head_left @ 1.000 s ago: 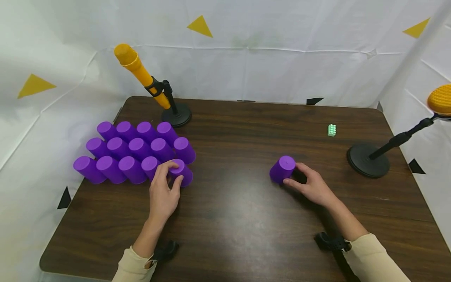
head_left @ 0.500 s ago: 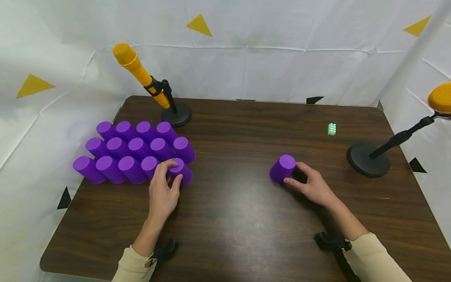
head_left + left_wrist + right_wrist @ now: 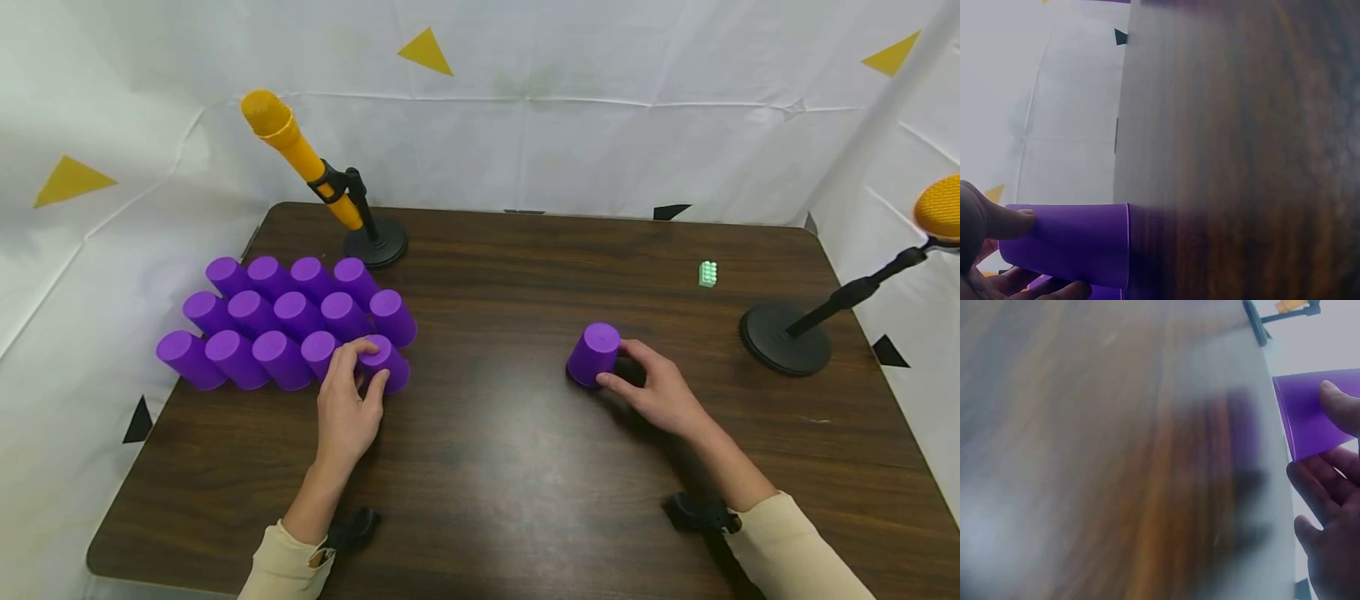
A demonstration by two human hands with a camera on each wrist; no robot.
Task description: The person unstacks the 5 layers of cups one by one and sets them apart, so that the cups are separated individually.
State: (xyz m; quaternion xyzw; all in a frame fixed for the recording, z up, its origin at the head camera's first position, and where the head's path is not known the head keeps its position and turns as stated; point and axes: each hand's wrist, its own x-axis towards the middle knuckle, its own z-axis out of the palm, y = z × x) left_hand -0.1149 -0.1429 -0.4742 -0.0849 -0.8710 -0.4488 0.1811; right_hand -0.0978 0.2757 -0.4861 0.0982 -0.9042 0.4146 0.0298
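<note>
My left hand [image 3: 349, 417] grips an upside-down purple cup [image 3: 387, 367] at the right end of the front row. In the left wrist view, the thumb lies along one side of this cup [image 3: 1079, 240] and the fingers curl round the other, with its rim down at the table. My right hand [image 3: 660, 393] holds a single purple cup [image 3: 594, 357], also mouth down, well to the right of the rows. Seen from the right wrist, thumb and fingers pinch the sides of that cup [image 3: 1310, 412], and a gap shows between its rim and the tabletop.
Several upside-down purple cups [image 3: 280, 360] stand in three rows on the left of the dark wooden table [image 3: 487, 467]. An orange microphone [image 3: 292, 150] on a black stand is behind them. Another orange microphone [image 3: 939, 207] stands at right, and a small green brick [image 3: 707, 273] lies back right.
My right hand has moved slightly left and up in the head view, carrying its purple cup. My left hand keeps its grip on the cup at the row's end.
</note>
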